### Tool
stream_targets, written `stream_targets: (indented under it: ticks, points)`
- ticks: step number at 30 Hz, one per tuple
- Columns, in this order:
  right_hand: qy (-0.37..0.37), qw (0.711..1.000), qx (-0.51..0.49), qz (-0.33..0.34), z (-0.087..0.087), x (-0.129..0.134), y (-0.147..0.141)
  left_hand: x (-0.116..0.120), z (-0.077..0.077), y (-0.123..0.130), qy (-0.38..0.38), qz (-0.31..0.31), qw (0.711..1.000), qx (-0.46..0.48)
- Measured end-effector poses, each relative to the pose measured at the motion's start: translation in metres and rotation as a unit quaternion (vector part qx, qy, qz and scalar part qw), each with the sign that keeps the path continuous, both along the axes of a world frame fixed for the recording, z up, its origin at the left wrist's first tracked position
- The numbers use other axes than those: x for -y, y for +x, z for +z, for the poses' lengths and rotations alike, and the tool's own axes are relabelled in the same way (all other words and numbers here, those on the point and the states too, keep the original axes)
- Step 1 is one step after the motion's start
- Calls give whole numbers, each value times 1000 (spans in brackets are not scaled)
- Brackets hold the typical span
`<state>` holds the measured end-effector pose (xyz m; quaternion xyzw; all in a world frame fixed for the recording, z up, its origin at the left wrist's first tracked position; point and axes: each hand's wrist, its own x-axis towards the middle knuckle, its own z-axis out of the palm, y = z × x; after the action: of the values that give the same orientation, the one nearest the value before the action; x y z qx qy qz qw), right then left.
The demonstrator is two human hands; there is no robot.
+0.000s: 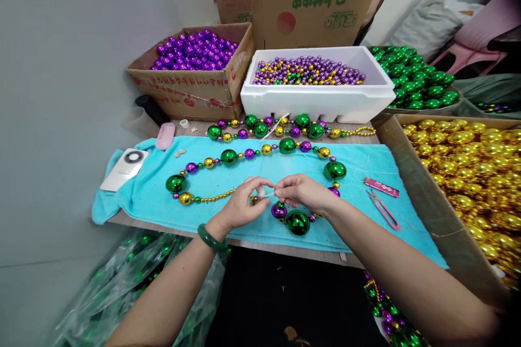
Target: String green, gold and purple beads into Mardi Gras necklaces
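A bead necklace (228,157) of green, purple and gold balls lies in a loop on the turquoise towel (146,211). Its two ends come together between my hands near the front edge. My left hand (246,201), with a green bangle on the wrist, is closed on the thread beside the small gold beads (220,196). Something whitish shows at its fingertips, too small to make out. Opposite it, my right hand (299,192) pinches the thin pale thread (268,194), just above a purple ball (279,210) and a large green ball (298,223).
Pink thread snips (383,210) and a small pink packet (381,187) lie at right. Another bead strand (260,129) lies behind. Around stand a purple-bead carton (195,84), a white foam box (317,100) and a gold-bead carton (439,190). A phone (124,169) rests at left.
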<state>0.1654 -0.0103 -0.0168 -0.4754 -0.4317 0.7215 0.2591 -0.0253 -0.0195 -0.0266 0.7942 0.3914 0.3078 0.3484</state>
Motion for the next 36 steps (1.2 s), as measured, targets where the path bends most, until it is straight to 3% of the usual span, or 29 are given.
stream_targets:
  ticks: [4,8,11,17,20,24,27,30,32,36]
  points:
    - [-75,995,-73,5,-4,0,2,-1,-13,4,29,13,999,21]
    - [-89,992,-94,-9,-6,1,1,-3,-20,8,59,42,995,68]
    - [-47,997,-59,-36,-8,2,-2,-2,-18,12,100,69,990,66]
    - [95,993,59,-33,-11,4,-7,0,-3,12,149,73,984,-60]
    - [145,983,105,-26,-9,4,-9,0,1,12,80,77,991,-76]
    - [183,972,143,-22,-9,3,-12,2,-3,17,-74,117,990,4]
    - [197,968,154,-17,-10,3,-13,6,-10,25,-190,147,963,122]
    - [215,960,180,-9,-8,3,-12,10,-15,32,-255,151,932,210]
    - [256,939,229,3,-4,4,-10,10,-14,34,-280,153,921,223]
    - [375,860,340,72,2,4,-2,5,-6,30,-308,161,926,146]
